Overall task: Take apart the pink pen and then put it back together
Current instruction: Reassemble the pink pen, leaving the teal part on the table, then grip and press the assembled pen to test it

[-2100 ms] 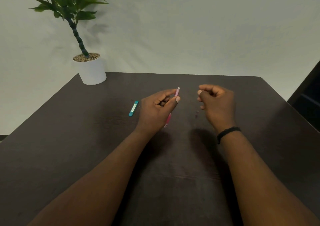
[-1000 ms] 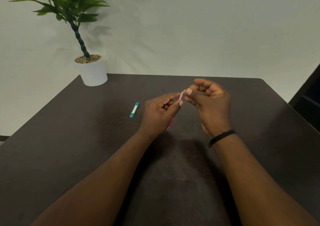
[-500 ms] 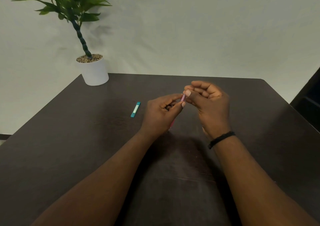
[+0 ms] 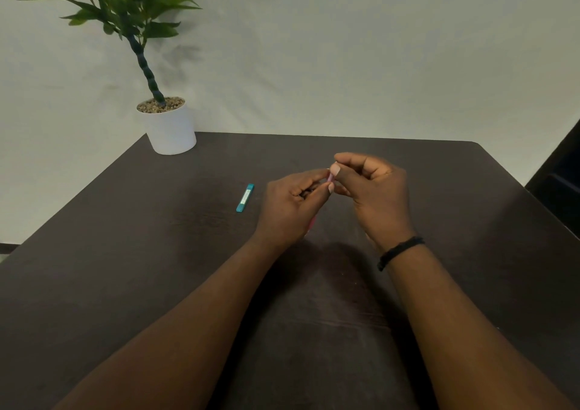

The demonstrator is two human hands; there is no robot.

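Note:
The pink pen is almost wholly hidden inside my left hand; only a short pink stretch shows below the palm and a tip between the fingertips. My left hand is closed around its barrel above the dark table. My right hand meets it from the right, thumb and forefinger pinched on the pen's upper end. Whether a separate small part sits in that pinch is hidden.
A small teal case lies on the table left of my left hand. A potted plant in a white pot stands at the table's far left corner. A black band circles my right wrist. A dark object stands at the right edge.
My right hand came in from the right and closed its fingertips on the pen's top end. The exposed pink tip grew shorter. The small dark piece seen earlier on the table is out of sight.

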